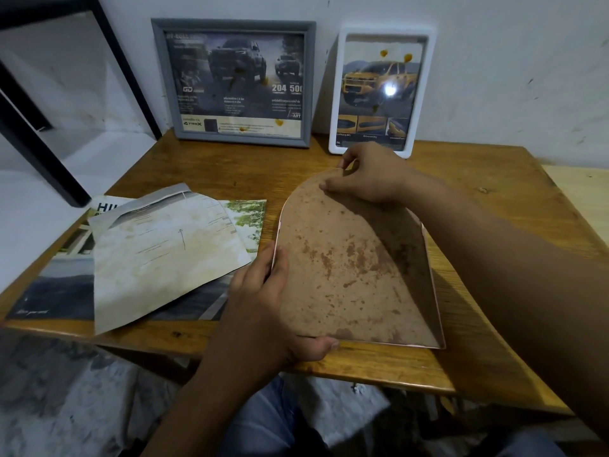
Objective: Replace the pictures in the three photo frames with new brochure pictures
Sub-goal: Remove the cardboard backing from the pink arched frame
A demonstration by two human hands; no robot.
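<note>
Brochure pages [164, 255] lay loose at the worktop's [494, 199] left side. Beside them the left hand [267, 311] gripped the near left edge of a stained brown backing board [349, 275], whose far corner the right hand [369, 174] pinched and curled. Behind, a grey frame [235, 82] and a white frame [380, 90] leaned against the wall.

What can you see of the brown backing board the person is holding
The backing board is a thin brown sheet that looks like pressed fibreboard, mottled with darker stains. It sits over a pinkish frame lying face down on the wooden table. Its far end is bent upward in a curve. The right hand pinches that lifted far edge; the left hand grips the near left edge, thumb under the near corner.
</note>
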